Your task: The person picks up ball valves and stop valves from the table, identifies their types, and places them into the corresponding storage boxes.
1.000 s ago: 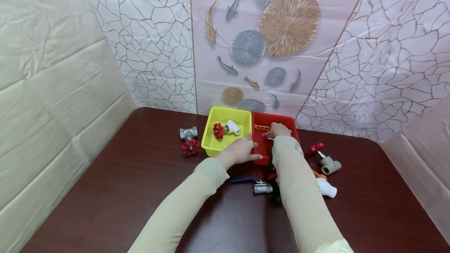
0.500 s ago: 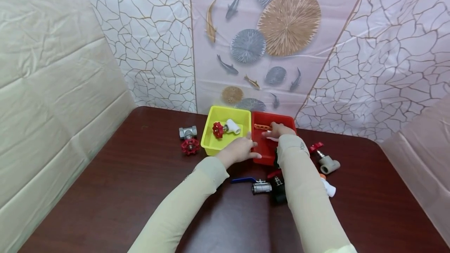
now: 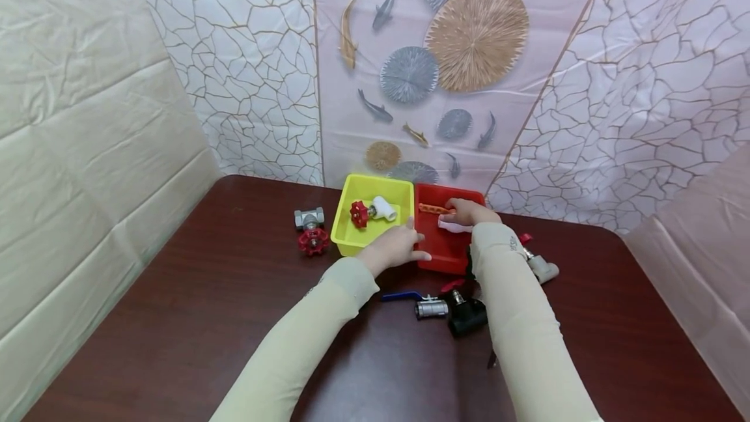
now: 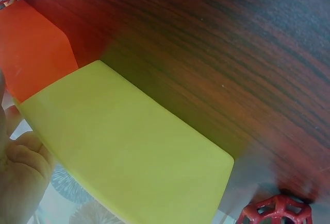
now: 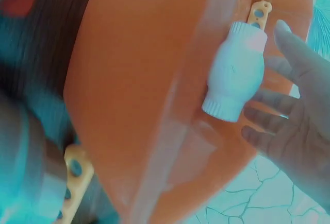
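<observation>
A white plastic ball valve with an orange holed lever lies in the red bin. My right hand is over that bin beside the valve. In the right wrist view, the thumb and fingers of the right hand are spread and grip nothing. My left hand rests at the adjoining rims of the red bin and the yellow bin, fingers and thumb apart. A white valve with a red handwheel lies in the yellow bin.
A metal valve with a red handwheel stands left of the yellow bin. In front of the bins lie a blue-levered metal ball valve and a black valve. A grey valve lies right, partly behind my sleeve.
My right hand and forearm have shifted right, uncovering more of the white ball valve in the red bin. My left hand has stayed at the rims. The head view has shifted slightly.
</observation>
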Tool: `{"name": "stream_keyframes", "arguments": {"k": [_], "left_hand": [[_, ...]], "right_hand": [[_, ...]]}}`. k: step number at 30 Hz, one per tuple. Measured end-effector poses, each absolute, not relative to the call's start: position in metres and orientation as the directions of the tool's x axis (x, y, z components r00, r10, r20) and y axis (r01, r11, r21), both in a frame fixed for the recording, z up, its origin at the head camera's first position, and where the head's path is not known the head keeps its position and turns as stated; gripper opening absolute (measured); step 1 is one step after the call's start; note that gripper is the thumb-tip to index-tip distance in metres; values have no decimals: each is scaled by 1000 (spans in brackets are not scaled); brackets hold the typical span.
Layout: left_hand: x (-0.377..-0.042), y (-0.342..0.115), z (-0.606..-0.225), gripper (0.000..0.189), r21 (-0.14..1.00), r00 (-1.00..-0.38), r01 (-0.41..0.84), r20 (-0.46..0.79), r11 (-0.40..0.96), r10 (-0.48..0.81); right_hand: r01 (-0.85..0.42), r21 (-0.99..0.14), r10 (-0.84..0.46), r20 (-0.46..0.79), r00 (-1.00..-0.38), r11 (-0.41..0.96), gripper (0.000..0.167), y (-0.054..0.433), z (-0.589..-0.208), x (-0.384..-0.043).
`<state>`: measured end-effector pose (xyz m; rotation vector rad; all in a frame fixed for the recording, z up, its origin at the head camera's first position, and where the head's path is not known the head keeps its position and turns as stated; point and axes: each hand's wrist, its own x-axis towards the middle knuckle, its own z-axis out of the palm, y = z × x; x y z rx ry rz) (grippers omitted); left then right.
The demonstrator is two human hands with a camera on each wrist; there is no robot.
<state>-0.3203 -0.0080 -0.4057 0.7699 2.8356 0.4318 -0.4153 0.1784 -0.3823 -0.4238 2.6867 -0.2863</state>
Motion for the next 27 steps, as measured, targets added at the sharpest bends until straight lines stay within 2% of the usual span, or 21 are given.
{"name": "stream_keyframes", "arguments": {"k": [5, 10, 13, 18, 27], "left_hand": [[-322, -10, -406, 57, 300, -849, 474, -94, 828, 520], [-322, -9, -404, 57, 269, -841, 489, -108, 830, 530], [-322, -8, -401, 55, 230, -839, 501, -108, 834, 534], [-321, -6, -397, 52, 186, -836, 512, -115, 838, 536], [-317, -3, -396, 47, 84, -834, 540, -79, 837, 546]], "right_hand": [[-301, -337, -400, -277, -874, 892, 46, 190, -386, -423], [-358, -438, -464, -160, -871, 825, 46, 210, -401, -440], [-377, -472, -482, -121, -868, 797, 43, 209, -392, -432], [-401, -460, -498, -108, -860, 792, 39, 198, -370, -409], [-435, -497, -511, -19, -860, 751, 39, 206, -352, -394]]}}
